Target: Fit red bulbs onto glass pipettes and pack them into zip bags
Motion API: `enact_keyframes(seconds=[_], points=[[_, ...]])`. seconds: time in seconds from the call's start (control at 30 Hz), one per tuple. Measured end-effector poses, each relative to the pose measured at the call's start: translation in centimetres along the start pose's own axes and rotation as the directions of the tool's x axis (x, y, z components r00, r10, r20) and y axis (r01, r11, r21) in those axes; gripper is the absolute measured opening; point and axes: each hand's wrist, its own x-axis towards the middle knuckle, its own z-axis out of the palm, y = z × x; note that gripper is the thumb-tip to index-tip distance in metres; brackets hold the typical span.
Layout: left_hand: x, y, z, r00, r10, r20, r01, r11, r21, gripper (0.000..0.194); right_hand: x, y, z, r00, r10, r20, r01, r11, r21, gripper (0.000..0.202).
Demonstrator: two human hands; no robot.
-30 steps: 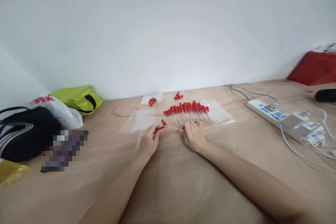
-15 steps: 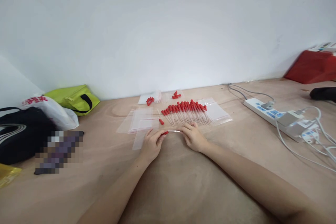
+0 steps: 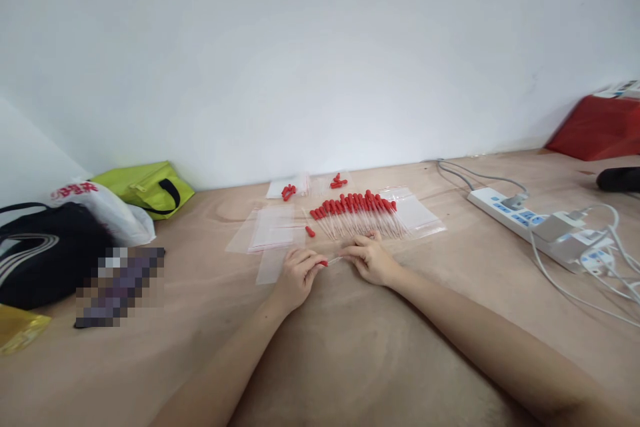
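Observation:
My left hand (image 3: 299,275) is closed around a red rubber bulb (image 3: 324,263), whose end pokes out past the fingertips. A thin clear dropper tube (image 3: 335,259) runs from the bulb to my right hand (image 3: 373,261), which pinches its other end. Just beyond, a row of droppers (image 3: 357,213) with red bulbs and slim clear tubes lies on a clear plastic bag (image 3: 425,217). One loose red bulb (image 3: 310,231) rests on the left side of that row. Flat zip bags (image 3: 273,230) lie to its left.
Small piles of red bulbs (image 3: 289,192) lie on bags near the wall. A white power strip (image 3: 505,211) with chargers and cables is at the right. A black bag (image 3: 55,260), a white plastic bag (image 3: 120,217) and a green bag (image 3: 143,187) stand at the left.
My left hand has come slightly nearer me and to the right, with the bulb in it. The tube now slants up toward my right hand, which stays nearly in place.

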Motion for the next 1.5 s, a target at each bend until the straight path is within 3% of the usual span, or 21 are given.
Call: enact_keyframes(seconds=[0.17, 0.33, 1.03, 1.17, 1.4, 1.5], points=[[0.0, 0.1, 0.0, 0.999, -0.032, 0.042, 0.031, 0.999, 0.027, 0.024, 0.0, -0.4, -0.2, 1.000, -0.016, -0.021, 0.013, 0.994, -0.106, 0.021], [0.0, -0.1, 0.0, 0.999, -0.035, 0.007, 0.035, 0.999, 0.023, 0.022, -0.1, -0.9, -0.2, 0.999, -0.031, -0.017, 0.028, 0.987, -0.159, 0.020], [-0.1, -0.1, 0.3, 1.000, 0.013, -0.028, -0.012, 1.000, 0.020, 0.019, 0.7, -2.3, 0.9, 0.999, -0.007, 0.035, 0.009, 0.998, -0.067, 0.019], [0.1, -0.1, -0.1, 0.999, 0.032, 0.005, -0.032, 0.998, 0.058, 0.019, 1.1, -2.7, 0.8, 0.997, 0.003, 0.074, 0.001, 0.998, -0.059, 0.018], [0.4, -1.3, -1.0, 0.991, -0.094, -0.090, 0.109, 0.977, 0.182, 0.016, 2.0, -3.1, -0.7, 0.991, -0.001, 0.133, 0.034, 0.969, -0.245, 0.017], [-0.1, -2.2, -0.7, 0.954, -0.234, -0.188, 0.280, 0.922, 0.269, 0.031, 2.7, -2.0, -1.0, 0.984, 0.162, 0.079, -0.134, 0.952, -0.276, 0.017]])
